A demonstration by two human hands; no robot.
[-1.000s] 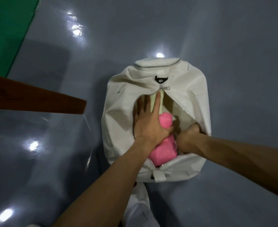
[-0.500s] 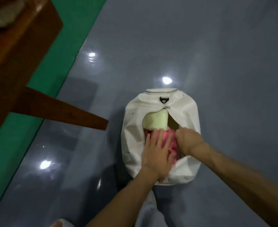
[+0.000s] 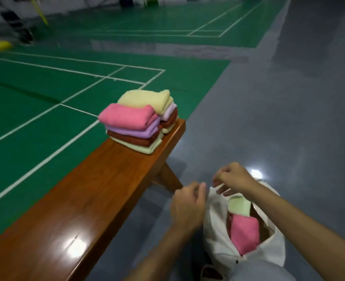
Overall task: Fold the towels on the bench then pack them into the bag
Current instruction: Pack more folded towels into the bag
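Both hands hover over the near end of the white bag (image 3: 214, 224), which stands open on the grey floor (image 3: 289, 118) just beside the bench leg. The left hand (image 3: 188, 205) shows its back to the camera, fingers loosely curled, and nothing can be seen in its grip. The right hand (image 3: 233, 178) hangs above the bag's far rim with its fingers bent down. A strip of white cloth shows between thumb and fingers, but the blur makes it impossible to tell whether the grip has hold of it.

Inside the bag lie a pale green towel (image 3: 238, 206) and, nearer the camera, a pink towel (image 3: 245, 233). On the far end of the wooden tabletop (image 3: 90, 199) stand two stacks of folded towels, touching side by side. The near stack (image 3: 134, 134) is topped with pink (purple, brown and pale green lie beneath it), and the far stack (image 3: 147, 100) is topped with yellow.
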